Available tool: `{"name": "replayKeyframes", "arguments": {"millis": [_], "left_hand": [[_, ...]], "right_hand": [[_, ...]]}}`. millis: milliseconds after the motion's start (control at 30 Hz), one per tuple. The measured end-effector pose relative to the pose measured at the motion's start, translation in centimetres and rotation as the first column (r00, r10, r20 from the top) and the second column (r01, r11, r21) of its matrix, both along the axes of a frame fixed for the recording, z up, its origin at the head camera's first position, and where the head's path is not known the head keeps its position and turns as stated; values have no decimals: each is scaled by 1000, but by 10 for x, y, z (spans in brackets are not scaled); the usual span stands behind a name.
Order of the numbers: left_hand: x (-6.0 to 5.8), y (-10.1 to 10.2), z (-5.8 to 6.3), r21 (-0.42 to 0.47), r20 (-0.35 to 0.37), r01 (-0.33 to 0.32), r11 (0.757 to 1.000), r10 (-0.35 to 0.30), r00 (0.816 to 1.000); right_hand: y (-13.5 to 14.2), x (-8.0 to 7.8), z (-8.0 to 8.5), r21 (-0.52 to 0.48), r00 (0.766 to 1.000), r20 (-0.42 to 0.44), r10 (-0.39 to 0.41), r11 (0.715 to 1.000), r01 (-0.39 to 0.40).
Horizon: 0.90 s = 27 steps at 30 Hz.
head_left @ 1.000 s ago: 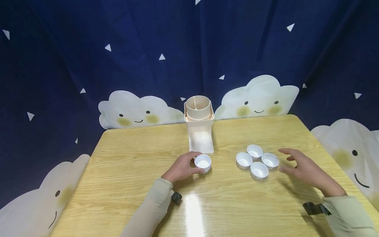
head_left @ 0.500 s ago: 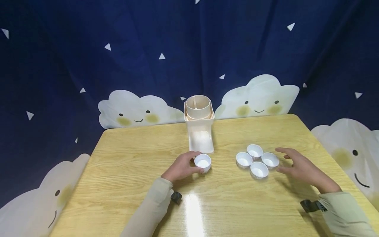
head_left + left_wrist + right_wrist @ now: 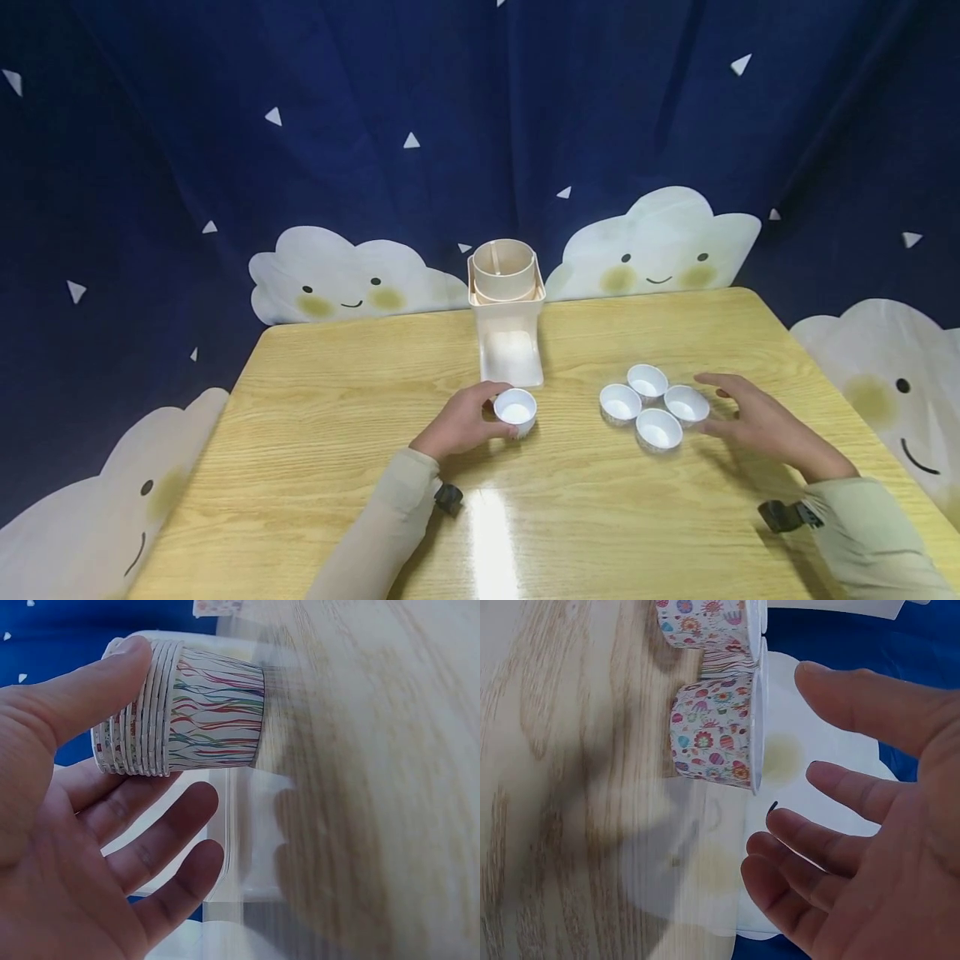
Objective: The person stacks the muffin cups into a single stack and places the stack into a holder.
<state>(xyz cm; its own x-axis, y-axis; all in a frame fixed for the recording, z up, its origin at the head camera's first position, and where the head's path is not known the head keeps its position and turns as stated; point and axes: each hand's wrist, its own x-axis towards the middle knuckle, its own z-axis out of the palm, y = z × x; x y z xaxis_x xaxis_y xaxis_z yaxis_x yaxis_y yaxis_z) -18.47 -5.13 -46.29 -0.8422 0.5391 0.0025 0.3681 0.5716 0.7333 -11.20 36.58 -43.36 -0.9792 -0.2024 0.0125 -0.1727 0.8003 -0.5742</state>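
Note:
My left hand pinches a nested stack of paper baking cups between thumb and fingers near the rims. Coloured wavy stripes cover the outermost cup, and the stack stands upright on the table, seen from above as one white cup. To the right, several baking cups form a tight cluster, openings up. My right hand hovers beside the rightmost cup, thumb and fingers spread apart with nothing between them. In the right wrist view that flower-patterned cup stands apart from the fingertips.
A cream plastic stand with a round cylinder on top stands at the back middle, just behind the left hand's stack. Behind the wooden table hangs a dark blue curtain with clouds.
My right hand has moved a little left, closer to the rightmost cup. The left hand and its stack stay where they were.

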Motion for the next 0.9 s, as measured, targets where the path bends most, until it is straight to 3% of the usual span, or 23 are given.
{"name": "replayKeyframes", "arguments": {"millis": [900], "left_hand": [[1, 0, -1, 34, 47, 36, 999, -38, 998]], "right_hand": [[3, -10, -14, 19, 1000, -3, 16, 1000, -16]]}}
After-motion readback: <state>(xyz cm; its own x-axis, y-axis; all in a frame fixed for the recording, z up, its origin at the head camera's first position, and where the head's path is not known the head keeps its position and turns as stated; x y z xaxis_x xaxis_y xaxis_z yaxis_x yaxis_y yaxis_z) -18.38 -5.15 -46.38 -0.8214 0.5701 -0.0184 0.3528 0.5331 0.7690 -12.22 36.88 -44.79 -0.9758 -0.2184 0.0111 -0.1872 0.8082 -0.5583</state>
